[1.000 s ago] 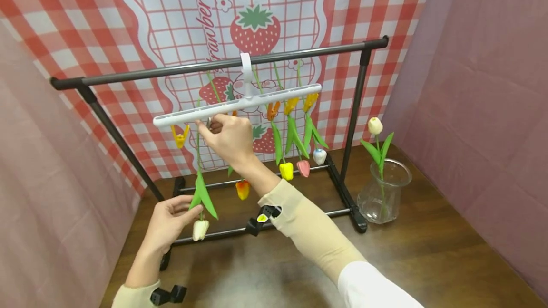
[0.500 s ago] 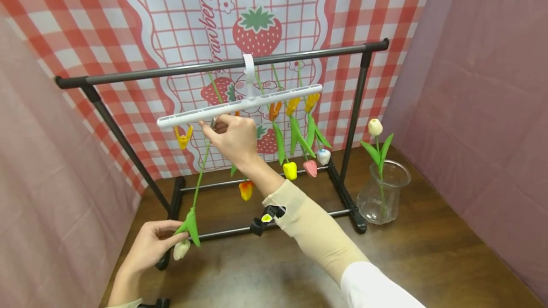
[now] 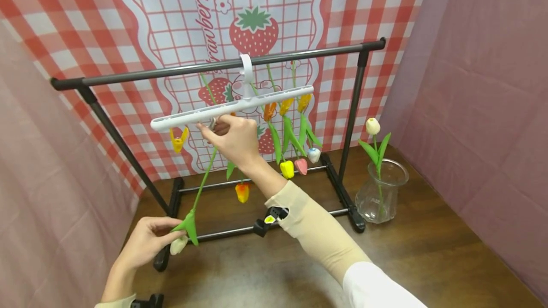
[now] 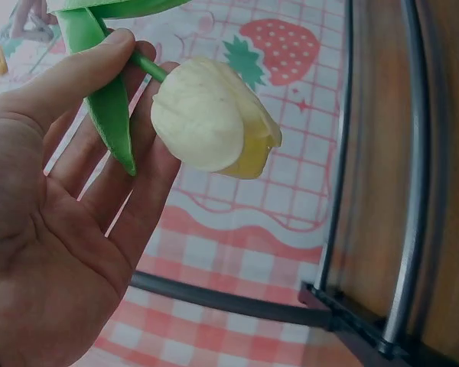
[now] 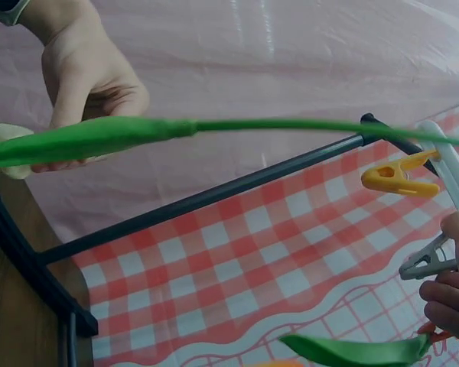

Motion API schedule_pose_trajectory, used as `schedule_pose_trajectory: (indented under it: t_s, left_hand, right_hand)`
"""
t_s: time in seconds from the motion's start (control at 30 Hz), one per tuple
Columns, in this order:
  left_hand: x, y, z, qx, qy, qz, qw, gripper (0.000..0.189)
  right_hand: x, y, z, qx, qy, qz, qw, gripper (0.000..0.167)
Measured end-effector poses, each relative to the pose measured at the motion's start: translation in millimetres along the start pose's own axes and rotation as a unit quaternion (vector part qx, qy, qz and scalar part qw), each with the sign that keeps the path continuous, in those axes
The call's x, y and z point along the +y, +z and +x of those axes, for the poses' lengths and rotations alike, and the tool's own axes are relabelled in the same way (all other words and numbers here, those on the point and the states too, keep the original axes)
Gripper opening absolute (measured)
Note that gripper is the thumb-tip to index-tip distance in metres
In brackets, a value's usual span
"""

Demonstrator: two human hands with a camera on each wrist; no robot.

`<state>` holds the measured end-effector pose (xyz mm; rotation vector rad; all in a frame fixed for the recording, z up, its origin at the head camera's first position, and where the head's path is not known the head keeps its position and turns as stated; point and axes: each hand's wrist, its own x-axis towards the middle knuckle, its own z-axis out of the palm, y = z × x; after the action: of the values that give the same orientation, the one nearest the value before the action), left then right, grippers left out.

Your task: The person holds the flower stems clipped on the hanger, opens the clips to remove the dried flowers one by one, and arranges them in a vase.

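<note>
My left hand (image 3: 143, 244) pinches an artificial white tulip (image 4: 203, 115) just behind its bloom, between thumb and fingers. The bloom points down, and the green stem (image 3: 205, 177) slants up toward the hanger. At the left half of the white hanger (image 3: 231, 107), my right hand (image 3: 237, 141) squeezes a grey clip (image 5: 428, 264); its jaws stand apart from the stem in the right wrist view. A yellow clip (image 5: 398, 177) with nothing in it hangs at the hanger's left end. Part of the grey clip is hidden by fingers.
An orange-red tulip (image 3: 242, 193), a yellow one (image 3: 287, 169), a pink one (image 3: 301, 166) and a white-blue one (image 3: 314, 155) hang upside down. The black rack (image 3: 171, 70) carries the hanger. A glass vase (image 3: 376, 201) with a white tulip (image 3: 373, 126) stands right.
My left hand has drawn the white tulip down and to the left, so its stem slants; it has barely moved in the last half second. My right hand stays at the hanger.
</note>
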<state>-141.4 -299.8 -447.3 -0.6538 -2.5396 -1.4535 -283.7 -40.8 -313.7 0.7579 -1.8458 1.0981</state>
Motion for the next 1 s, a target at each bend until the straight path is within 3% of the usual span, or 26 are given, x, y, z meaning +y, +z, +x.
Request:
schedule_pose_trajectory:
  t_s: [0.37, 0.57, 0.67, 0.8, 0.9, 1.0]
  left_hand:
    - [27.3, 2.2, 7.5, -0.013, 0.028, 0.025, 0.9992, 0.017]
    - [44.0, 4.8, 17.6, -0.014, 0.06, 0.076, 0.9952, 0.021]
    - [54.4, 5.4, 23.5, -0.024, 0.077, 0.1, 0.9917, 0.022]
    - [70.1, 3.4, 30.3, -0.029, 0.096, 0.15, 0.9836, 0.028]
    - [82.6, 2.3, 36.4, -0.037, 0.108, 0.194, 0.9743, 0.033]
    - [96.6, 3.7, 43.7, -0.046, 0.113, 0.236, 0.9641, 0.035]
  right_hand:
    - [-2.1, -12.0, -4.2, 0.015, -0.02, 0.048, 0.9985, 0.032]
    - [11.8, -53.3, 0.1, 0.005, -0.049, 0.049, 0.9976, 0.019]
    - [21.6, -93.1, 7.4, -0.034, -0.037, 0.054, 0.9973, 0.014]
    - [24.9, -149.9, 20.5, -0.114, -0.003, 0.045, 0.9925, 0.012]
    - [21.0, -182.7, 23.8, -0.182, -0.018, -0.002, 0.9831, 0.011]
    - [14.5, -203.2, 19.8, -0.242, -0.059, -0.04, 0.9677, 0.012]
